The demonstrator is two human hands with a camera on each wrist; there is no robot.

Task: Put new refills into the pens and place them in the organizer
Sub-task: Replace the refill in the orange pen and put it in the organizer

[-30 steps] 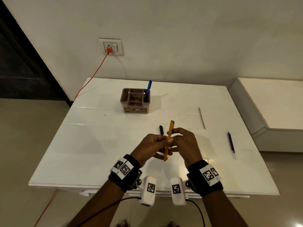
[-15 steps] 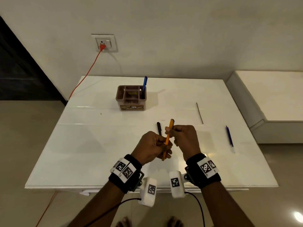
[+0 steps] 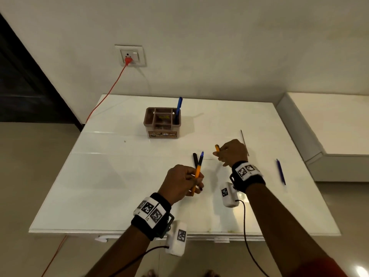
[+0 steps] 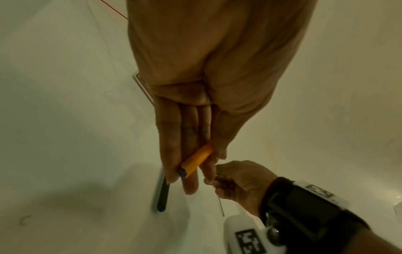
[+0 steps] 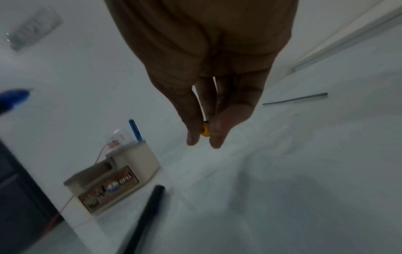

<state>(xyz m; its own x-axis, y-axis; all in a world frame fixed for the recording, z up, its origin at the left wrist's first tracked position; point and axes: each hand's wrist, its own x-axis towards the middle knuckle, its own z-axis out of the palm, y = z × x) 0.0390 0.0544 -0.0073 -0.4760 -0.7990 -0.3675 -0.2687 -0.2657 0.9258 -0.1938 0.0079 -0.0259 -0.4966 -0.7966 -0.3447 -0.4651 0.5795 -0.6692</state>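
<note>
Orange pen barrel (image 3: 196, 172) sits in left hand (image 3: 180, 181), gripped between curled fingers and thumb, tilted with its top end leaning away from the wrist. Blue refill end (image 3: 201, 155) sticks out of that top end; in the left wrist view the same barrel (image 4: 196, 160) crosses the fingertips (image 4: 191, 185) with a blue tip at its lower end.

Right hand (image 3: 231, 151) is up and to the right of the left hand, apart from it, pinching a small orange cap piece (image 3: 217, 147) between thumb and fingers. Right wrist view shows the piece (image 5: 205, 131) clamped between two fingertips (image 5: 193, 137). Can't tell which pen part it is exactly.

Black pen (image 3: 195, 158) lies on the white table (image 3: 111, 186) just beyond the left hand's fingers, partly behind the orange barrel. Thin dark refill (image 3: 244, 139) lies on the table just past the right hand, on its far right side. Blue pen (image 3: 280, 171) lies flat further right of the right wrist, well apart from both hands.

Brown organizer (image 3: 162, 122) stands ahead of the left hand, well apart, toward the wall. One blue pen in organizer (image 3: 178, 108) stands upright, slightly tilted, in its right-hand compartment.

Orange cable (image 3: 107, 94) runs from wall socket (image 3: 130, 55) down past the table's far left corner.
</note>
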